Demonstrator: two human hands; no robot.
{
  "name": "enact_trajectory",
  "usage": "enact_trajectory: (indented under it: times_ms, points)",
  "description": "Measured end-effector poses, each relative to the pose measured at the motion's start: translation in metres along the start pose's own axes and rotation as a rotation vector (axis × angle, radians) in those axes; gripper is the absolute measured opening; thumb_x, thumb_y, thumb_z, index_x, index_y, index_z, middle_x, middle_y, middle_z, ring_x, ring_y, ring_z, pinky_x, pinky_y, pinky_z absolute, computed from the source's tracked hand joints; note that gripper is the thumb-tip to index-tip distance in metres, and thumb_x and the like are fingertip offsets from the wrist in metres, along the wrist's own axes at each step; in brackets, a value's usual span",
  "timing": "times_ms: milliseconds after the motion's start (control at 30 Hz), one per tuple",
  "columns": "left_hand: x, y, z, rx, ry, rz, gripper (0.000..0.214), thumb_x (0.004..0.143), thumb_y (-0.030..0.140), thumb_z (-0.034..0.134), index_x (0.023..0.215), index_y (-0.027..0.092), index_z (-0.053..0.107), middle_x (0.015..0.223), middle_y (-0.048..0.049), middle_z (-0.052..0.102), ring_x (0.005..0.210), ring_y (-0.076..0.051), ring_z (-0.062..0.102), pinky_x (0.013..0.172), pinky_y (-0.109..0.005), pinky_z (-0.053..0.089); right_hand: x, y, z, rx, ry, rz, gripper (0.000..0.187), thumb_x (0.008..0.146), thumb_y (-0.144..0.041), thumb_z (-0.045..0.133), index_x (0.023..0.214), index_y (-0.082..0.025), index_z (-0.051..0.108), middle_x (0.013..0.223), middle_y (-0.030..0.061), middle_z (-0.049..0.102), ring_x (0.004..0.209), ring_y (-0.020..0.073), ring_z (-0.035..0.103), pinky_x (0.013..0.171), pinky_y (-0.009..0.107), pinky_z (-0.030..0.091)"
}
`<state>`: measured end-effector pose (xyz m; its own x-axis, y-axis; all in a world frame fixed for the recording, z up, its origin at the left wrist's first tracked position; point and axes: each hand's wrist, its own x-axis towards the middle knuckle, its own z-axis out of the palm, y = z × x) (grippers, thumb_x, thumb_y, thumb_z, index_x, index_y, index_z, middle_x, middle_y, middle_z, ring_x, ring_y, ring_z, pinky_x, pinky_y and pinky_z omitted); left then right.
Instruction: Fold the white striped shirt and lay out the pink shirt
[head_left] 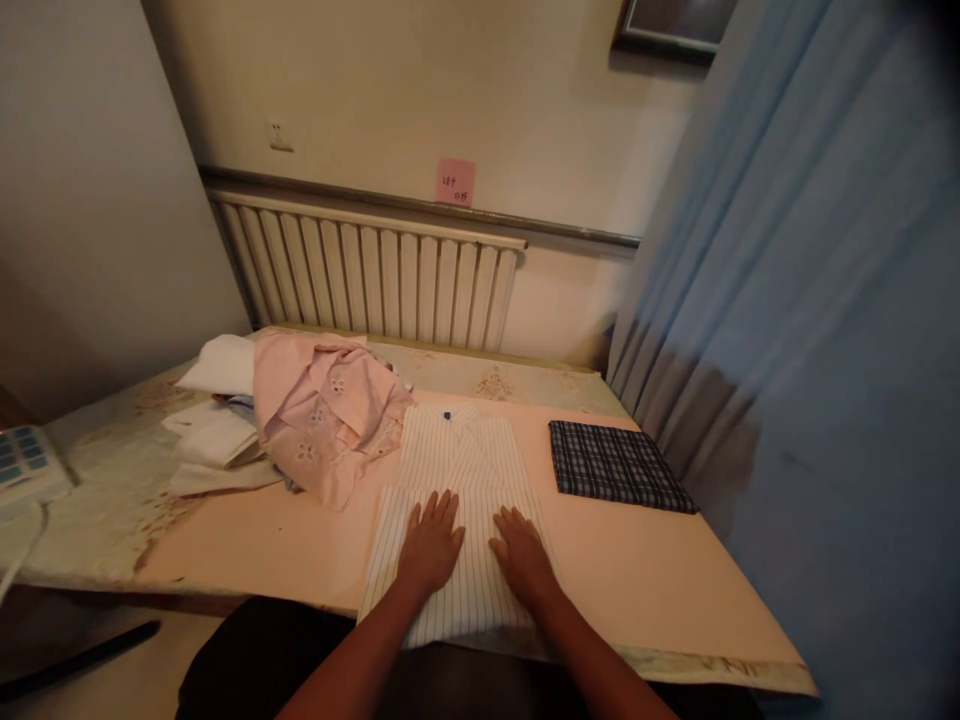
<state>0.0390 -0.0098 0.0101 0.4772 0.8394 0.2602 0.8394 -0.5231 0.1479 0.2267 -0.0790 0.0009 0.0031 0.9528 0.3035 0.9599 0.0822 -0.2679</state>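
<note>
A white shirt with thin dark stripes [472, 570] lies flat on the table in front of me, partly folded, its lower end reaching the near table edge. At its far end a small dark blue label [447, 415] shows. My left hand [433, 543] rests palm down on the left half of the shirt, fingers spread. On the right half lies my right hand [521, 555], also flat with the fingers stretched forward. Neither hand grips the cloth.
A dark plaid folded cloth [619, 465] lies to the right. To the left are a rumpled pink garment [330, 410] and a heap of white clothes [221, 430]. A device with blue keys [26, 460] sits far left. A blue curtain [810, 400] borders the right side; a radiator [375, 275] stands behind.
</note>
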Motion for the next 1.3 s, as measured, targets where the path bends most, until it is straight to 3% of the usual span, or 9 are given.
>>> enact_trajectory:
  times_ms: [200, 500, 700, 800, 967, 1300]
  points:
    - [0.0, 0.001, -0.002, 0.001, 0.009, -0.001, 0.054, 0.093, 0.036, 0.032, 0.145, 0.02, 0.034, 0.151, -0.0058, 0.036, 0.141, -0.026, 0.025, 0.113, -0.049, 0.02, -0.03, -0.023, 0.004, 0.017, -0.018, -0.222, 0.046, 0.089, -0.032, 0.052, 0.134, -0.023, 0.049, 0.144, 0.0068, 0.045, 0.137, 0.0261, 0.035, 0.112, 0.05, 0.027]
    - [0.002, 0.002, -0.005, -0.016, -0.032, -0.013, 0.054, 0.093, 0.037, 0.031, 0.144, 0.021, 0.034, 0.152, -0.0059, 0.035, 0.142, -0.026, 0.023, 0.114, -0.05, 0.018, -0.04, 0.026, -0.026, -0.086, 0.008, -0.116, 0.047, 0.091, -0.025, 0.048, 0.137, -0.021, 0.046, 0.145, 0.0074, 0.042, 0.138, 0.0249, 0.032, 0.112, 0.05, 0.028]
    - [0.002, 0.002, -0.006, -0.027, -0.024, -0.005, 0.053, 0.094, 0.037, 0.03, 0.144, 0.019, 0.035, 0.152, -0.0053, 0.034, 0.142, -0.027, 0.023, 0.114, -0.048, 0.015, -0.07, 0.045, -0.029, 0.033, -0.013, -0.04, 0.044, 0.089, -0.027, 0.047, 0.133, -0.02, 0.051, 0.141, 0.0075, 0.048, 0.136, 0.0232, 0.036, 0.112, 0.047, 0.031]
    - [0.003, 0.002, -0.006, -0.028, -0.026, 0.0, 0.054, 0.094, 0.037, 0.03, 0.144, 0.018, 0.034, 0.152, -0.0055, 0.034, 0.142, -0.027, 0.022, 0.114, -0.048, 0.014, -0.091, 0.046, -0.03, 0.153, 0.1, 0.081, 0.043, 0.087, -0.026, 0.046, 0.128, -0.019, 0.055, 0.136, 0.0085, 0.053, 0.13, 0.0221, 0.045, 0.108, 0.043, 0.038]
    - [0.005, 0.003, -0.006, -0.024, -0.032, 0.007, 0.054, 0.094, 0.038, 0.029, 0.144, 0.017, 0.034, 0.152, -0.0073, 0.034, 0.142, -0.027, 0.021, 0.114, -0.049, 0.013, -0.114, 0.041, -0.041, 0.287, 0.305, 0.47, 0.037, 0.086, -0.029, 0.041, 0.112, -0.015, 0.063, 0.114, 0.0114, 0.067, 0.107, 0.0227, 0.062, 0.096, 0.036, 0.048]
    - [0.008, -0.002, 0.005, 0.046, -0.009, 0.057, 0.058, 0.093, 0.038, 0.027, 0.146, 0.013, 0.031, 0.153, -0.0097, 0.031, 0.142, -0.03, 0.019, 0.112, -0.052, 0.014, -0.109, 0.025, -0.053, 0.33, 0.289, 0.68, 0.027, 0.08, -0.022, 0.044, 0.093, -0.017, 0.067, 0.09, 0.0067, 0.07, 0.085, 0.0195, 0.065, 0.078, 0.028, 0.047]
